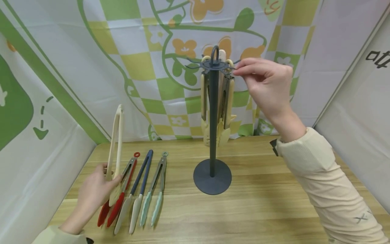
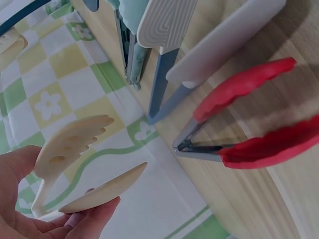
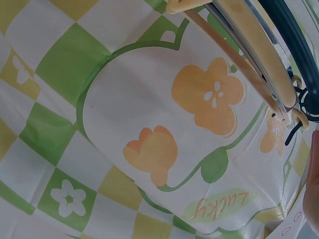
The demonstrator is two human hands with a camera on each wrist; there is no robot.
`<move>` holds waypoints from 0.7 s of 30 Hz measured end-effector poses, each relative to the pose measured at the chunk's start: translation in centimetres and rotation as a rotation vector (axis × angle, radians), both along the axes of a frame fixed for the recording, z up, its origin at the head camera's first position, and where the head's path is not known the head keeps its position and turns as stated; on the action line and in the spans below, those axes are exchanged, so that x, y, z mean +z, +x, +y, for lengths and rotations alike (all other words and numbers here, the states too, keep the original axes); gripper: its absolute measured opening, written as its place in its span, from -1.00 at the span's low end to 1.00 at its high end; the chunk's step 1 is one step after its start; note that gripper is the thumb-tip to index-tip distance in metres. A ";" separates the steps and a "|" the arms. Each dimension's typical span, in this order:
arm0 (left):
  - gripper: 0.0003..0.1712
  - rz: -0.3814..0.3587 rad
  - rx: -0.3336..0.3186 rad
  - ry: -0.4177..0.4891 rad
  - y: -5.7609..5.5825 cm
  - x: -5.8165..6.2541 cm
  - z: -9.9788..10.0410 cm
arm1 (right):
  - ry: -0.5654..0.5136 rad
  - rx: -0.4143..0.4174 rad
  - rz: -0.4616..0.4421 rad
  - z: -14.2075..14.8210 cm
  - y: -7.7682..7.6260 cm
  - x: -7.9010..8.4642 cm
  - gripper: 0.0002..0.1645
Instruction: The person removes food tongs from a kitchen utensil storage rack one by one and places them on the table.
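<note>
My left hand [image 1: 94, 189] grips a pair of cream tongs [image 1: 119, 142] near their heads, with the hinge end pointing up. In the left wrist view, the tongs' scalloped, slotted head [image 2: 75, 139] spreads apart from the other head. My right hand [image 1: 268, 81] is raised beside the top of a dark grey hanging stand [image 1: 214, 122], its thumb and fingers pinching the end of a hook. Pale yellow tongs [image 1: 226, 101] hang from the stand's hooks by their loops, partly hidden behind the pole. Only the edge of the right hand [image 3: 311, 189] shows in the right wrist view.
Red tongs [image 1: 117, 203], blue-handled tongs with pale grey heads [image 1: 141, 179] and mint-green tongs [image 1: 156, 193] lie side by side on the wooden table [image 1: 262, 206]. The stand's round base [image 1: 202, 179] rests right of them. A patterned curtain [image 1: 134, 71] hangs behind.
</note>
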State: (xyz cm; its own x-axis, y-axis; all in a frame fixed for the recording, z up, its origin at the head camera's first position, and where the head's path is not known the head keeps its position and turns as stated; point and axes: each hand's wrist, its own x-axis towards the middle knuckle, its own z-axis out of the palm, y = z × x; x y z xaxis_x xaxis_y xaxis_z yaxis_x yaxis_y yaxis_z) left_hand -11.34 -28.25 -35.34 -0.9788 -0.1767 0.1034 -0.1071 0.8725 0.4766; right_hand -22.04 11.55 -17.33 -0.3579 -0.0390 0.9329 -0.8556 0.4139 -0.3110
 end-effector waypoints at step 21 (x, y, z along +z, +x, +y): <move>-0.28 -0.035 0.021 -0.037 0.7 -0.6 -3.2 | -0.001 0.007 0.002 0.0 0.0 0.0 -0.74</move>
